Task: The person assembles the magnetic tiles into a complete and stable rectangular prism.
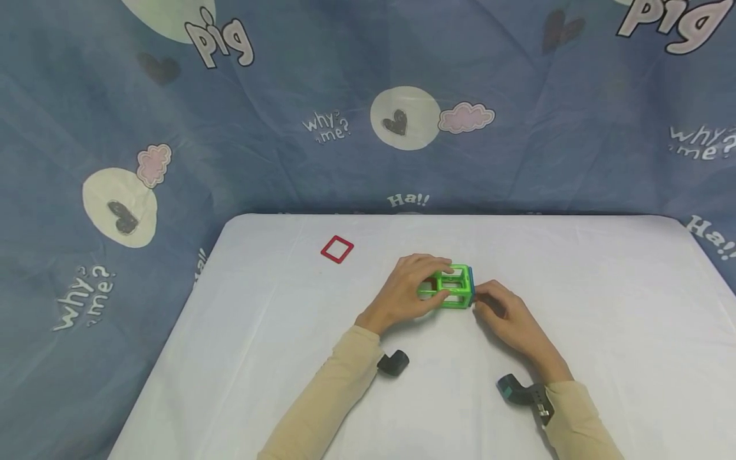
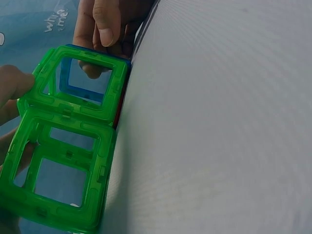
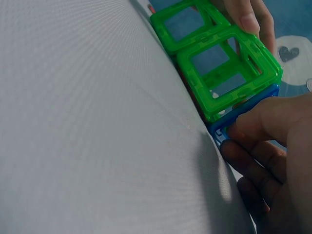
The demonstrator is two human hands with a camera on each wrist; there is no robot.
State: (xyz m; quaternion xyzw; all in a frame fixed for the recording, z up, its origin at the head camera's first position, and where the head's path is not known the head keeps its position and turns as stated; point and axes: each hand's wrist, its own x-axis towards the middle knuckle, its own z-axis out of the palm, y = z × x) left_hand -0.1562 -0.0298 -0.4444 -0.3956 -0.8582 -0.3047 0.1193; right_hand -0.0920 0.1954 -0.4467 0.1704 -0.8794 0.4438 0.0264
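Note:
Green square magnetic tiles are joined into a boxy open-framed block (image 2: 66,113) lying on the white table. My left hand (image 1: 409,291) grips this block from the left, with fingers over the far side and thumb on the near side. A blue square magnetic tile (image 3: 246,106) stands upright against the block's right end. My right hand (image 1: 512,319) pinches the blue tile by its lower part, with thumb and fingers bent; some fingertips are hidden behind it. A dark red edge (image 2: 118,109) shows under the block in the left wrist view.
A red square magnetic tile (image 1: 347,253) lies flat on the white table (image 1: 276,358), left of and beyond the block. Behind the table hangs a blue printed cloth (image 1: 345,172). Each wrist carries a small black camera (image 1: 393,363).

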